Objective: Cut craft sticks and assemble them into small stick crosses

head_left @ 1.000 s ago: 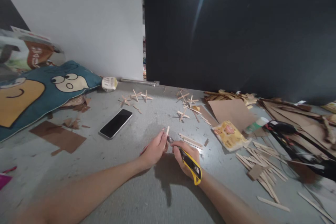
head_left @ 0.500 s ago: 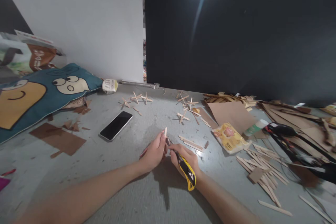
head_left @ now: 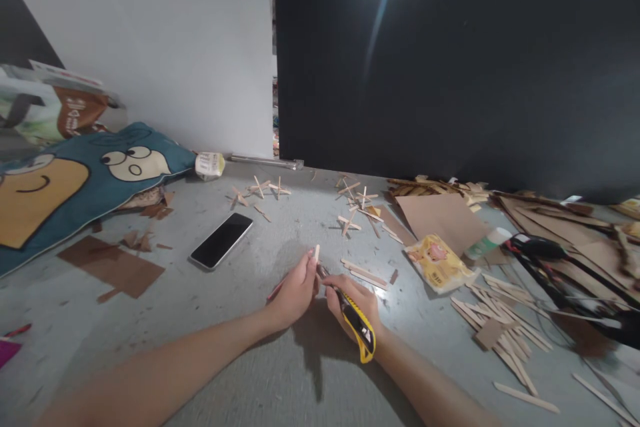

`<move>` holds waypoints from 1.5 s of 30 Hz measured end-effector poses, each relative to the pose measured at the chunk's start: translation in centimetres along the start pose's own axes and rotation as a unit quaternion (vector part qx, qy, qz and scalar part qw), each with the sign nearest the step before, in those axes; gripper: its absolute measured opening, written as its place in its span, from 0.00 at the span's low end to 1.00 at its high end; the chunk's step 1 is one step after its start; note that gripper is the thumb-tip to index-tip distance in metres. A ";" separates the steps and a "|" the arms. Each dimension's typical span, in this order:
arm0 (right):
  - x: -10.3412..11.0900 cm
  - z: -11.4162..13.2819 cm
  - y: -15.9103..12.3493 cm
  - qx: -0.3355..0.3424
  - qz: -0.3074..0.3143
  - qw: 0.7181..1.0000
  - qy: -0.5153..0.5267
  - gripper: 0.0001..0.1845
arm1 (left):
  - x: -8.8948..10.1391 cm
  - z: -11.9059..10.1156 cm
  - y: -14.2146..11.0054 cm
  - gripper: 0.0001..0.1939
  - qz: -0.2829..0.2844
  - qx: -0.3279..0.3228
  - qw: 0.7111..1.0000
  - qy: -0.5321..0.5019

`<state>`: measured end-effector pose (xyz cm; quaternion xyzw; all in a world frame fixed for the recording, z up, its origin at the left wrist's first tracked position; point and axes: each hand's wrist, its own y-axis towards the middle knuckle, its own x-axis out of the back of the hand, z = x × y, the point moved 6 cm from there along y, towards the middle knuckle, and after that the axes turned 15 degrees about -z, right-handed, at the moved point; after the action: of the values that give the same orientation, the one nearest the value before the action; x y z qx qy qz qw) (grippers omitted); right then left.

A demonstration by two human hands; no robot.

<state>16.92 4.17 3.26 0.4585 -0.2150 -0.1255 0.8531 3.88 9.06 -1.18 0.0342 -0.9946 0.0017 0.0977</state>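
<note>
Between thumb and fingers, my left hand (head_left: 295, 288) is closed on a thin wooden craft stick (head_left: 317, 253), whose pale tip points up. My right hand (head_left: 356, 300) is wrapped round a yellow and black utility knife (head_left: 356, 320); its front end lies close to the stick, and whether the blade touches the wood I cannot tell. A reddish thin thing (head_left: 277, 288) shows behind my left wrist. Right of my hands lie a few loose craft sticks (head_left: 365, 273). Beyond them stand small crossed-stick pieces (head_left: 349, 222), with more crossed sticks (head_left: 259, 185) at the back left.
A phone (head_left: 221, 241) lies left of my hands, near brown cardboard (head_left: 113, 265) and a blue cushion (head_left: 125, 167). On the right are a yellow packet (head_left: 439, 263), a glue stick (head_left: 487, 243) and a heap of craft sticks (head_left: 510, 330). Upright panels (head_left: 450, 73) close off the back.
Hardly anything differs. The stick's tip and the knife have shifted very slightly, and both hands keep their hold.
</note>
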 end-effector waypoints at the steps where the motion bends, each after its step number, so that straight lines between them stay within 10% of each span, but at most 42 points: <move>1: -0.2 0.1 -0.1 0.011 0.003 1.000 0.005 0.10 | 0.1 -0.1 -0.1 0.29 -0.002 0.006 1.000 -0.003; 45: 0.3 0.7 0.4 0.020 -0.015 1.000 0.013 0.10 | 0.4 -1.4 -0.1 0.26 -0.009 -0.040 0.999 0.005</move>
<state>16.88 3.80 4.03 0.4804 -0.1990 -0.1276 0.8446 3.82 8.93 0.31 0.0396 -0.9931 -0.0388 0.1036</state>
